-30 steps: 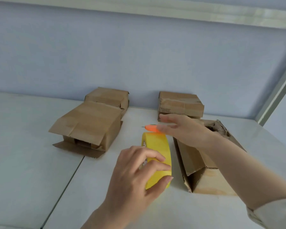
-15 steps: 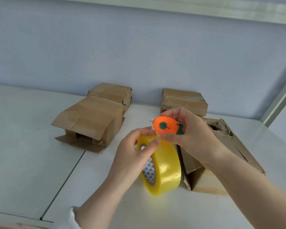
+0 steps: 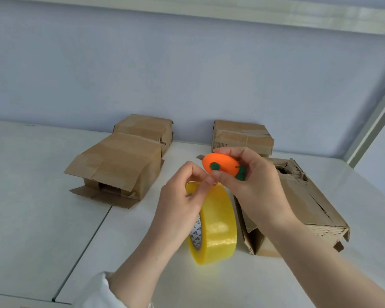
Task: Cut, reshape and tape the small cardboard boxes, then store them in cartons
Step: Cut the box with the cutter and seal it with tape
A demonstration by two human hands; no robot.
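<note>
Two grips busy: left grip (image 3: 182, 196) pinches yellow tape roll (image 3: 218, 230) top, likely hunting the end; right grip (image 3: 253, 181) clamps orange cutter (image 3: 222, 165), ready to slice.

Plain packing workroom: white tables (image 3: 31, 218) against a pale blue wall (image 3: 187, 74), worn cardboard boxes (image 3: 118, 161).

On the table (image 3: 31, 207): tape roll (image 3: 218, 230) stands on edge at near centre; long box (image 3: 302, 203) lies just right of it, running near to far; left box (image 3: 118, 161) sits left of and farther than the roll; rear-left box (image 3: 146, 127) directly behind that, against the wall (image 3: 187, 74); rear-right box (image 3: 242, 136) against the wall, behind the long box. At the roll: left hand (image 3: 182, 203) pinches at its top edge; right hand (image 3: 253, 187) holds the cutter (image 3: 220, 166) just above that.
</note>
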